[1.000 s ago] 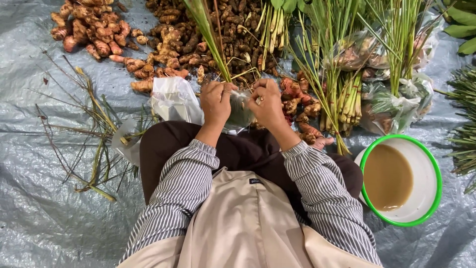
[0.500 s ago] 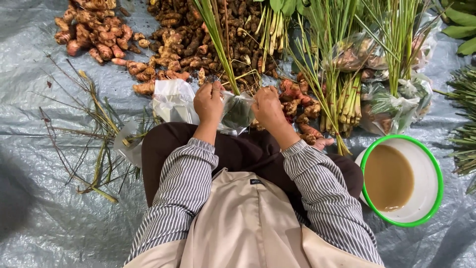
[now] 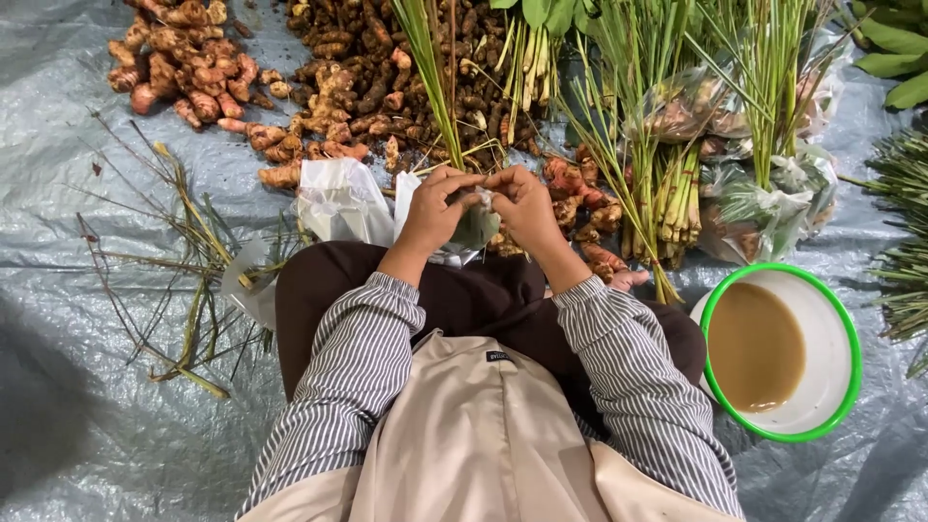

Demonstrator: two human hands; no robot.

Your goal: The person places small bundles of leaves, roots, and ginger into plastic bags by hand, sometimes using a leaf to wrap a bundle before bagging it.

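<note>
My left hand (image 3: 434, 211) and my right hand (image 3: 523, 205) meet in front of my knees, both pinching the top of a small clear plastic bag (image 3: 475, 226) with green stuff inside. Long green lemongrass stalks (image 3: 432, 72) rise from just past my fingers. A loose pile of empty clear bags (image 3: 340, 201) lies left of my left hand. Orange-brown roots (image 3: 578, 205) lie right of my right hand.
Heaps of ginger-like roots (image 3: 193, 68) and darker roots (image 3: 372, 72) lie ahead on the grey tarp (image 3: 87, 406). Lemongrass bundles (image 3: 667, 193) and filled bags (image 3: 764, 208) stand right. A green-rimmed white bowl (image 3: 841, 333) holds brown liquid. Dry stalks (image 3: 174, 271) litter the left.
My hands have come closer together over the small bag, fingers now working at its top. The view has shifted slightly.
</note>
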